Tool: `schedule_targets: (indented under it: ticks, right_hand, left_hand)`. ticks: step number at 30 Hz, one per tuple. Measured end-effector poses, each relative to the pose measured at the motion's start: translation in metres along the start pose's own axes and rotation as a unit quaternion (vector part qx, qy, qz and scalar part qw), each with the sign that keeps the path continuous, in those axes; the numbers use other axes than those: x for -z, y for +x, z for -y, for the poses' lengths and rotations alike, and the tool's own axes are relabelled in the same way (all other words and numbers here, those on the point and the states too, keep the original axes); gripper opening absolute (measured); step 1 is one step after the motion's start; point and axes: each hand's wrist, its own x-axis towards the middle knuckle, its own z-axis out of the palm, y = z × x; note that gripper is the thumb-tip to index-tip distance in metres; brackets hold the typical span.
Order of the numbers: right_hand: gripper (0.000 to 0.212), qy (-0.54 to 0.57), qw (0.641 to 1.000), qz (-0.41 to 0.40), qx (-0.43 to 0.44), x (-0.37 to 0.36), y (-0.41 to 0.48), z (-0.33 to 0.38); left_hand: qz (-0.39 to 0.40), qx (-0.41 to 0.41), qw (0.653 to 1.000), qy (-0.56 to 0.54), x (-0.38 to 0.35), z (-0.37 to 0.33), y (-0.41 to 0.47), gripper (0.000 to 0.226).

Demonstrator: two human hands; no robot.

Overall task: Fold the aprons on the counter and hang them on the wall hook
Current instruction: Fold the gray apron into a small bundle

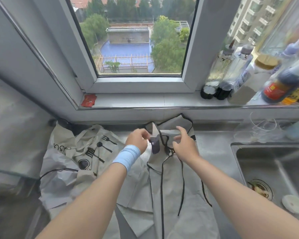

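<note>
Right in the middle of the steel table (214,149) lies the black-trimmed apron (173,183), one of two aprons we count. Its pale grey cloth runs from the wall below the sill toward us, and its upper part is bunched up between our two hands. Our left hand (137,139) has its fingers curled and pinches a small dark piece of the fabric (154,146) at the apron's top. Our right hand (185,144) sits just beside it, with its fingers curved and apart over the cloth and the black cord. We cannot tell whether it actually holds anything. Two thin black ties (181,187) trail down the cloth toward us. One light blue wristband (126,156) wraps our left wrist. To the left, partly under the first, the printed apron (86,152) lies crumpled, touching the wall. It carries black drawings of a fork, a spoon, a slotted turner and a round emblem. A few letters sit at its left edge, too creased to read. On the right, one sink (283,159) is sunk into the table. It has one drain strainer (260,188), and one white round disc (293,203) lies near that. Above the table runs the window sill (145,100). One red packet (88,100) lies at its left end, its print too small to read. A crowd of bottles (248,75) stands at its right end, too blurred to count surely. One dark sauce bottle (280,87) has a red and yellow label we cannot read.
</note>
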Motion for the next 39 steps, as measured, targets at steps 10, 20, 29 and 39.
schedule_targets:
  ticks: [10,20,29,39]
  right_hand:
    - [0.034,-0.189,0.973,0.121,0.049,-0.060,-0.052,-0.051]
    - [0.013,-0.039,0.999,0.021,-0.016,-0.076,-0.033,-0.017]
    - [0.018,0.087,0.978,-0.056,-0.184,-0.027,-0.038,-0.038]
    - [0.059,-0.276,0.957,-0.005,0.093,-0.007,-0.106,-0.094]
  left_hand:
    - [0.217,-0.116,0.888,0.388,-0.065,0.038,-0.016,0.033]
    - [0.219,-0.084,0.956,0.175,-0.017,0.042,-0.002,0.014]
    - [0.277,-0.017,0.950,-0.147,-0.007,-0.013,-0.021,0.015]
    - [0.308,0.001,0.951,0.011,-0.093,-0.003,-0.092,0.046]
